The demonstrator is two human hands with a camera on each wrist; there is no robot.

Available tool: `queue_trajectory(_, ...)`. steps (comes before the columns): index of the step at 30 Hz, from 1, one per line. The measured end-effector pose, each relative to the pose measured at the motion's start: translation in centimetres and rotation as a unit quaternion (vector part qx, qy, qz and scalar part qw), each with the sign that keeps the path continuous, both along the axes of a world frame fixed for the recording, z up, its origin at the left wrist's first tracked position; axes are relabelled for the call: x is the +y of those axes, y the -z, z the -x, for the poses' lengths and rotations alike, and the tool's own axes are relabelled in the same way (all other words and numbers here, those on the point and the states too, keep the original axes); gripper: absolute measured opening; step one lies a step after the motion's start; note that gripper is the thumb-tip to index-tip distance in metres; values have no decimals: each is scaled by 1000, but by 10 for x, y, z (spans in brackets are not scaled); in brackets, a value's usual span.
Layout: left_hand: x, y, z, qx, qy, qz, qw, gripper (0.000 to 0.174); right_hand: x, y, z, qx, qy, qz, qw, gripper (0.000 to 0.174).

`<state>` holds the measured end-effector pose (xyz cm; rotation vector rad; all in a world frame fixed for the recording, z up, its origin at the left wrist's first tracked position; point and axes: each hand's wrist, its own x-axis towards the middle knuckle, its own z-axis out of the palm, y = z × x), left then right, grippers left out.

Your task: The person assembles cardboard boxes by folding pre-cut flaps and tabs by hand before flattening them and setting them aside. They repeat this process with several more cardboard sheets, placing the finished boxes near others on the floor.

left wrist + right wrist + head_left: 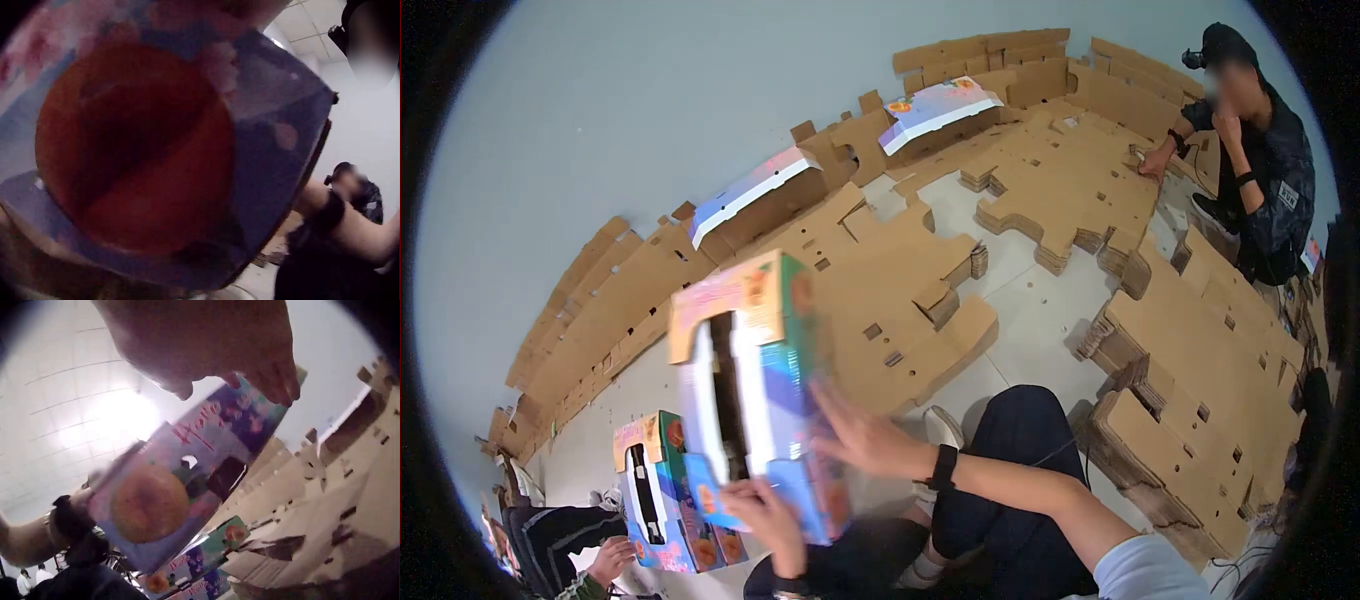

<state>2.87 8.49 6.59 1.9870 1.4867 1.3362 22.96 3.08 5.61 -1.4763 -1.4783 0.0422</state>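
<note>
Carton [765,395] held long-axis tilted, we note: left hand [766,520] grasps its near end; right hand [875,442], unclenched, touches its side.

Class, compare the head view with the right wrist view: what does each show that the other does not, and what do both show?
Only the head view shows the crouching person in a dark cap and a white shoe near the lap.

Only the right wrist view shows the gridded ceiling, its bright glare and two people in white.

Both show the right hand on the colourful box, more printed boxes below it, and brown cardboard.
</note>
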Motion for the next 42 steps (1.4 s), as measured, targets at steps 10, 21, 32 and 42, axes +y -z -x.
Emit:
queue_trajectory(10, -33, 80, -62, 219, 315, 35, 923, 28, -2, 40, -55, -112, 56, 273, 954, 30)
queue_trajectory(21, -31, 74, -61, 191, 308, 69, 929, 34, -7, 48, -40, -96, 91, 273, 953, 39)
queue_trajectory(32, -33, 81, -54, 256, 297, 26, 920, 56, -22, 34, -47, 10, 1, 349, 937, 45)
queue_trajectory(42, -31, 76, -61, 239, 269, 58, 931, 52, -26, 41, -48, 16, -16, 348, 937, 34)
